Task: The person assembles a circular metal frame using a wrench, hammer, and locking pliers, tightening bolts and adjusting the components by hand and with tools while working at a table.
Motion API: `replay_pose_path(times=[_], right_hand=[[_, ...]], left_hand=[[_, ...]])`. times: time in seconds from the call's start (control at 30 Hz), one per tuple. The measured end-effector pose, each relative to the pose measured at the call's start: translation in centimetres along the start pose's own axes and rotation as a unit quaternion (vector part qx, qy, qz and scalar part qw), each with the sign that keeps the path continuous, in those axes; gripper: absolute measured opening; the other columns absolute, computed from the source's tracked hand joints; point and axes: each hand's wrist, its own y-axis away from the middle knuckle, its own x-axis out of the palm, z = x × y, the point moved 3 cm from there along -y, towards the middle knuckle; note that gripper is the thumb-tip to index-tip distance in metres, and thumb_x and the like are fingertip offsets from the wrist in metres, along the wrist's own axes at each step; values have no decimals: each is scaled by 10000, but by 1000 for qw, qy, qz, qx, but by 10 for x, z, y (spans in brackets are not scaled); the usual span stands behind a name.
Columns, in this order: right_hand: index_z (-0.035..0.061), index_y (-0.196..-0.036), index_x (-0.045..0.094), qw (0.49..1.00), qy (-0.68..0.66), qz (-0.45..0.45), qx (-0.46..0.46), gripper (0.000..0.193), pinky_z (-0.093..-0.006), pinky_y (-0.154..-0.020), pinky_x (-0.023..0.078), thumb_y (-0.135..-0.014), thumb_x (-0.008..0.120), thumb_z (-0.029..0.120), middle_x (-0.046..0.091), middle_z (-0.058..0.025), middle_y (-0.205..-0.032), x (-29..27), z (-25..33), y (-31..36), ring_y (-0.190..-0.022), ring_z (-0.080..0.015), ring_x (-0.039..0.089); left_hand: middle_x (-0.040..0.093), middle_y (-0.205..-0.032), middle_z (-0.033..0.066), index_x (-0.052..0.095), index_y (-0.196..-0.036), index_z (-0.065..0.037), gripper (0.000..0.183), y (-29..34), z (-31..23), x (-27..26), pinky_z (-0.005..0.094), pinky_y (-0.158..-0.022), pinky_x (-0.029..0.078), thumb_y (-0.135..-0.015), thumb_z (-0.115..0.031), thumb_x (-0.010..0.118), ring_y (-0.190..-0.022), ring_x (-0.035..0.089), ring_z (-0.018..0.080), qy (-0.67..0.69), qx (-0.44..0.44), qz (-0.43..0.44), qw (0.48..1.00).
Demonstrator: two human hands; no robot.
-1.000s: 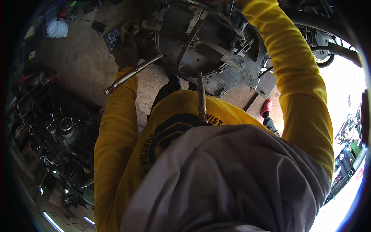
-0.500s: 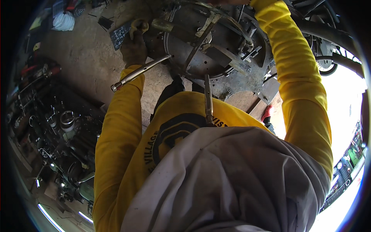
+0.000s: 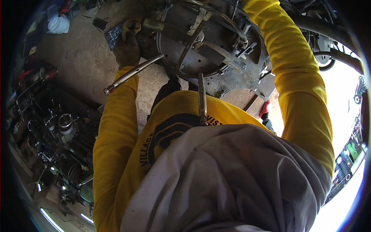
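My left hand (image 3: pixel 127 51) meets a yellowish ring (image 3: pixel 131 21), grip unclear, right hand out of frame; likely steadying metal assembly (image 3: pixel 193 62), next needing even support.

A white bundle (image 3: pixel 58 24) lies on the brown floor (image 3: pixel 81 63) at upper left, near some thin dark pieces (image 3: pixel 100 24). Dark machine parts (image 3: pixel 62 158) crowd the left side, a shiny round-rimmed cylinder (image 3: pixel 65 123) among them. Light strips (image 3: pixel 51 219) glow at lower left.

The machine (image 3: pixel 183 40) lies before the torso (image 3: pixel 181 101), between left hand (image 3: pixel 126 52) and right sleeve (image 3: pixel 299 77)
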Motion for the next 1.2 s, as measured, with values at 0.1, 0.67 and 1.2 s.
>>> replay_pose_path(times=[0.1, 0.67, 1.2], right_hand=[[37, -852, 727, 898, 411, -114, -105, 327, -433, -809, 495, -892, 620, 343, 668, -193, -876, 1, 3, 31, -881, -318, 639], [92, -927, 700, 924, 14, -151, 351, 280, -414, -683, 509, -887, 642, 363, 674, -127, -841, -34, 119, 163, -755, -284, 652], [59, -823, 730, 884, 388, -107, -238, 468, -426, -719, 491, -834, 651, 520, 671, -116, -802, -41, 63, 38, -778, -308, 618]], left_hand=[[647, -1100, 289, 658, -1119, -22, 551, -4, 1, 3, 540, -884, 451, -902, -504, 501, -1034, 599, 488, -28, 1, 21, 999], [633, -1004, 278, 627, -1133, -51, 466, 1, 18, 4, 544, -810, 488, -961, -457, 475, -924, 617, 487, -147, 165, -33, 975], [632, -1163, 272, 634, -1172, -36, 565, -1, 6, 0, 514, -911, 473, -900, -516, 512, -1056, 595, 480, -54, -29, 28, 998]])
